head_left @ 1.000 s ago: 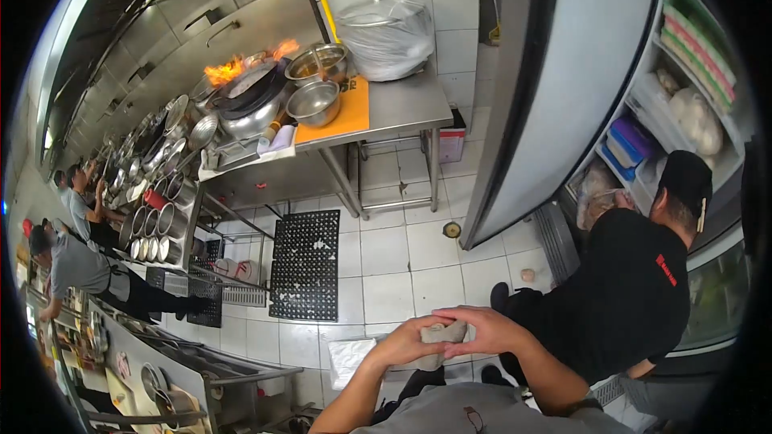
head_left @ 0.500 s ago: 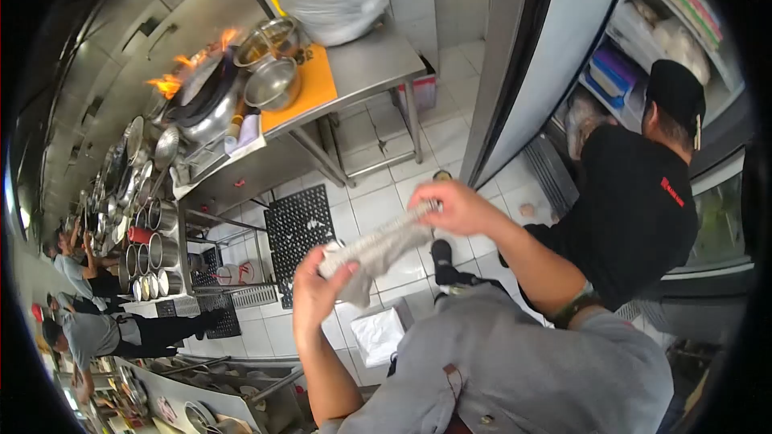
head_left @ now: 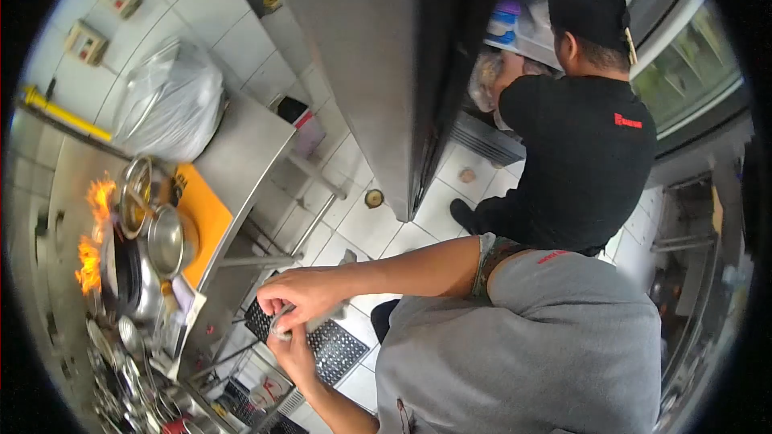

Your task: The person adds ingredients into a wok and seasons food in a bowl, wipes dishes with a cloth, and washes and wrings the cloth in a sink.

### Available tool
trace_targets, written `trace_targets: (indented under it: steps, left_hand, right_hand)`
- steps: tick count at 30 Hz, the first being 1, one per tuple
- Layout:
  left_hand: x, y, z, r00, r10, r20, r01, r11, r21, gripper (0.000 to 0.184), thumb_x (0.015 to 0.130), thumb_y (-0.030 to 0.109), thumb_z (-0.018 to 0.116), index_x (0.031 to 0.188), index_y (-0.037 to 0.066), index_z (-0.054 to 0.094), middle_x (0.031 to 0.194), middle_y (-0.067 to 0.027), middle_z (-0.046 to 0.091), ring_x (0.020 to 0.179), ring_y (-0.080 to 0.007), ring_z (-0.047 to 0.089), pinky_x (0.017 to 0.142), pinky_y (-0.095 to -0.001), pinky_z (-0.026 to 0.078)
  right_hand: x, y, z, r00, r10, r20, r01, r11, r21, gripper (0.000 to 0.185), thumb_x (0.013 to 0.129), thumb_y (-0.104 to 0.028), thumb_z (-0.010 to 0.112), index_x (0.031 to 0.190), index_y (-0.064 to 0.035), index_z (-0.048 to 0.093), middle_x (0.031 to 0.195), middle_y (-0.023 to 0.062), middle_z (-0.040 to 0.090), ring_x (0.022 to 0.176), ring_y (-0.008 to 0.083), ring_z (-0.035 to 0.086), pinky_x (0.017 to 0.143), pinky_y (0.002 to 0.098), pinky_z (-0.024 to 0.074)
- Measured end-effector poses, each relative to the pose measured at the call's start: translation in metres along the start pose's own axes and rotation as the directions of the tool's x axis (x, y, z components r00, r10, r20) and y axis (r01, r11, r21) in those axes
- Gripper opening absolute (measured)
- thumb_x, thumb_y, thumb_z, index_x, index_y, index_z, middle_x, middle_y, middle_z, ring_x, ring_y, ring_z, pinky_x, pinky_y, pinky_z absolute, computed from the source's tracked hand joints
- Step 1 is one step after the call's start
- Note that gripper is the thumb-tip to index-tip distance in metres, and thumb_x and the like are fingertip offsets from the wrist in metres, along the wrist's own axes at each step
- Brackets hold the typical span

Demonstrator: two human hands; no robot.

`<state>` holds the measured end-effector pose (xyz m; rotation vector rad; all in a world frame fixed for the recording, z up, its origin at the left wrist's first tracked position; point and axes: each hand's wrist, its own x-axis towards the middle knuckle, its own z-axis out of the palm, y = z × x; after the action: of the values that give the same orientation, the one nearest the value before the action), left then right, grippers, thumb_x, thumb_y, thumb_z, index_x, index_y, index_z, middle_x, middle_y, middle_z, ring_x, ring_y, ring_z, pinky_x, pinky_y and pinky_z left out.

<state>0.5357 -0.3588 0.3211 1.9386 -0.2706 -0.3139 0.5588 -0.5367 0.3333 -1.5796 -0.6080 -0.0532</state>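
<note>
My left hand point(head_left: 296, 358) and my right hand point(head_left: 301, 293) are close together at the lower left of centre, in front of my body. Both are closed on a greyish cloth point(head_left: 281, 325) bunched between their fingers. Part of the cloth hangs behind my right wrist, over the floor. My right forearm crosses above the left one. To the left of my hands is the steel table point(head_left: 253, 133), which bears an orange board point(head_left: 205, 221).
Flames rise beside a dark wok point(head_left: 121, 273) at the left. Steel bowls point(head_left: 166, 241) and a bag-covered container point(head_left: 173, 104) stand on the table. A large door point(head_left: 362, 48) hangs open at the centre. A co-worker in black point(head_left: 579, 145) reaches into a fridge at the right.
The view has turned, shifting the stove and table left. My hands were together on the cloth, then spread it between them, and now are close together again with it bunched.
</note>
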Motion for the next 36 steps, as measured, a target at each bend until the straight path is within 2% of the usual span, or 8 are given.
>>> trace_targets:
  steps: [3, 5, 11, 18, 21, 24, 28, 36]
  left_hand:
    - [0.020, 0.005, -0.010, 0.995, 0.055, -0.084, -0.067, 0.987, -0.146, 0.019, 0.086, 0.008, 0.057, 0.097, -0.007, 0.061, 0.088, -0.0089, 0.063, 0.086, -0.0147, 0.056, 0.078, -0.0278, 0.045]
    - [0.040, 0.000, -0.028, 0.997, 0.060, -0.053, -0.067, 0.988, -0.142, 0.020, 0.087, 0.011, 0.057, 0.096, -0.007, 0.061, 0.088, -0.0091, 0.063, 0.085, -0.0146, 0.056, 0.078, -0.0276, 0.045]
    - [0.073, 0.002, -0.077, 0.994, -0.010, 0.107, 0.008, 1.000, 0.017, 0.025, 0.091, 0.017, 0.054, 0.091, -0.007, 0.061, 0.071, -0.0061, 0.060, 0.064, -0.0106, 0.046, 0.060, -0.0280, 0.040]
    - [0.114, -0.001, -0.130, 0.994, 0.072, -0.085, -0.057, 0.984, 0.167, 0.034, 0.092, 0.030, 0.055, 0.090, -0.004, 0.059, 0.081, -0.0062, 0.058, 0.074, -0.0140, 0.049, 0.069, -0.0296, 0.041]
    - [0.133, 0.028, -0.150, 0.997, 0.080, -0.004, -0.078, 0.987, 0.137, 0.036, 0.091, 0.031, 0.056, 0.094, -0.005, 0.058, 0.086, -0.0077, 0.059, 0.077, -0.0148, 0.049, 0.071, -0.0296, 0.042]
    - [0.170, 0.056, -0.151, 0.974, 0.222, 0.041, -0.226, 0.956, 0.190, 0.027, 0.091, 0.020, 0.054, 0.089, -0.007, 0.059, 0.076, -0.0053, 0.057, 0.071, -0.0143, 0.047, 0.067, -0.0312, 0.041]
    - [0.263, 0.079, -0.149, 0.950, 0.268, 0.159, -0.311, 0.847, 0.432, 0.032, 0.091, 0.024, 0.054, 0.092, -0.007, 0.059, 0.072, -0.0097, 0.058, 0.069, -0.0149, 0.048, 0.067, -0.0308, 0.041]
    - [0.304, 0.126, -0.135, 0.919, 0.394, 0.023, -0.392, 0.902, 0.182, 0.022, 0.084, 0.012, 0.065, 0.102, 0.000, 0.066, 0.087, -0.0044, 0.066, 0.082, -0.0087, 0.055, 0.077, -0.0238, 0.044]
  right_hand:
    - [0.004, 0.011, -0.024, 0.991, 0.126, 0.042, -0.123, 0.990, -0.073, 0.029, 0.073, -0.024, 0.068, 0.088, -0.0020, 0.057, 0.083, 0.0122, 0.058, 0.077, 0.0266, 0.058, 0.069, 0.0352, 0.0446]
    - [0.007, 0.046, -0.035, 0.855, 0.335, 0.396, -0.251, 0.935, -0.249, 0.029, 0.073, -0.025, 0.067, 0.089, -0.0017, 0.058, 0.085, 0.0144, 0.057, 0.076, 0.0288, 0.057, 0.068, 0.0362, 0.0443]
    - [0.011, 0.081, -0.032, 0.955, 0.269, 0.126, -0.217, 0.921, -0.324, 0.029, 0.076, -0.025, 0.061, 0.089, 0.0008, 0.059, 0.079, 0.0171, 0.060, 0.075, 0.0314, 0.058, 0.066, 0.0405, 0.0433]
    - [0.066, 0.033, -0.028, 0.963, 0.217, -0.159, -0.258, 0.914, -0.313, 0.031, 0.087, -0.030, 0.056, 0.094, 0.0003, 0.054, 0.081, 0.0208, 0.058, 0.076, 0.0374, 0.056, 0.064, 0.0432, 0.0420]
    - [0.082, 0.016, -0.043, 0.987, -0.032, -0.156, -0.035, 0.914, -0.405, 0.025, 0.085, -0.024, 0.060, 0.095, -0.0026, 0.052, 0.075, 0.0152, 0.057, 0.069, 0.0309, 0.055, 0.060, 0.0391, 0.0413]
    - [0.106, -0.007, -0.078, 0.965, 0.105, -0.239, -0.202, 0.881, -0.428, 0.026, 0.083, -0.024, 0.062, 0.099, -0.0048, 0.057, 0.074, 0.0141, 0.060, 0.065, 0.0282, 0.057, 0.058, 0.0387, 0.0420]
    - [0.158, 0.019, -0.138, 0.934, -0.102, -0.343, -0.113, 0.825, -0.553, 0.022, 0.080, -0.021, 0.065, 0.093, -0.0043, 0.061, 0.076, 0.0137, 0.063, 0.063, 0.0245, 0.058, 0.058, 0.0359, 0.0439]
    - [0.207, -0.007, -0.216, 0.961, 0.009, -0.276, -0.166, 0.818, -0.550, 0.022, 0.081, -0.019, 0.066, 0.095, -0.0025, 0.063, 0.083, 0.0051, 0.064, 0.074, 0.0131, 0.056, 0.067, 0.0278, 0.0446]
